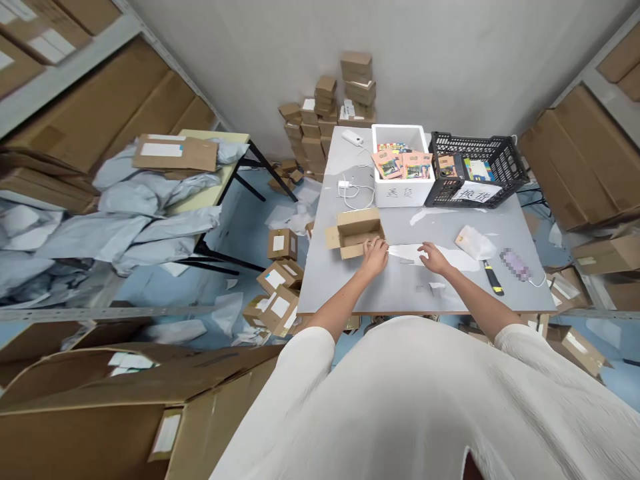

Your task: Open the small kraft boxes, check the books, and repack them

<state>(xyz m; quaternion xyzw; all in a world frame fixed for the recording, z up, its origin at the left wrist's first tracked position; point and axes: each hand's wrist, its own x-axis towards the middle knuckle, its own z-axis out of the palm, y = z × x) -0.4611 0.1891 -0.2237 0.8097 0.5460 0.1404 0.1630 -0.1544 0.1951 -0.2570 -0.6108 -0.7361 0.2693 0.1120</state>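
Note:
My left hand (375, 254) rests on the grey table (400, 293) just in front of a small open cardboard box (356, 232), its fingers pinching the left end of a flat white plastic sheet (450, 257). On the same sheet, a little to the right, lies my right hand (434, 257), fingers spread and pressing down. Beyond it a small clear bag (475, 241) lies crumpled on the table.
A white foam box (400, 193) with colourful packets and a black plastic crate (480, 170) stand at the table's far side, with white chargers and cables (353, 190) beside them. A yellow-black utility knife (493, 277) lies right. Small cardboard boxes (280, 273) litter the floor left.

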